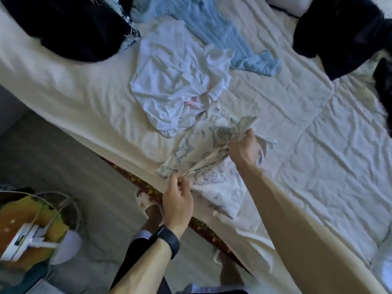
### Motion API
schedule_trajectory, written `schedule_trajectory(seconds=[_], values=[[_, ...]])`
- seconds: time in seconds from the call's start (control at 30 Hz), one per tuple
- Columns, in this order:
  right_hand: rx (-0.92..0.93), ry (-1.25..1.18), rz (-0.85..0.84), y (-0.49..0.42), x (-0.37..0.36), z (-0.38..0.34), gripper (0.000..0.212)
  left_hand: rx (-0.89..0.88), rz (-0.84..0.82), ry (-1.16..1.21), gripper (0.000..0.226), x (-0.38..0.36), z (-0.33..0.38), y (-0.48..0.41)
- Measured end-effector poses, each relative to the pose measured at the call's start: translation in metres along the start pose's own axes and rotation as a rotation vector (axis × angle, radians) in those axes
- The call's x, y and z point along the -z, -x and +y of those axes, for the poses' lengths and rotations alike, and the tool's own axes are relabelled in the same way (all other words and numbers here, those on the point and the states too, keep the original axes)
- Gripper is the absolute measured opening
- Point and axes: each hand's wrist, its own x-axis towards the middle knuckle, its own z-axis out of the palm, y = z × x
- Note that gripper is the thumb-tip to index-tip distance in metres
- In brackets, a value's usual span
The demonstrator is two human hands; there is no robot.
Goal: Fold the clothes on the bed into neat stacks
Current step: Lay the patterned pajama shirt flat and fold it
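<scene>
A cream garment with a blue-grey print (214, 177) lies bunched at the near edge of the bed (318, 145). My left hand (178, 200), with a dark watch on the wrist, pinches its lower gathered edge. My right hand (244, 149) grips the upper part of the same garment, fabric bunched in its fingers. Beyond them a crumpled white garment (176, 81) lies on the bed, and a light blue knitted garment (222, 35) stretches behind it.
Dark clothing is heaped at the far left (70, 28) and far right (339, 35) of the cream sheet. On the floor at lower left stands a basket (31, 230) with yellow and white things. A patterned red bed border (148, 187) runs under the sheet edge.
</scene>
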Motion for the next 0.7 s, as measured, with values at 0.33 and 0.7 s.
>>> schedule_trajectory(seconds=[0.33,0.7], values=[[-0.129,0.112,0.075,-0.001,-0.068,-0.053,0.034,0.150,-0.125,-0.112,0.023,0.046,-0.017,-0.064],[0.008,0.377,-0.017,-0.034,-0.080,-0.084,0.034,0.238,-0.233,-0.291,0.022,0.060,-0.023,-0.089]])
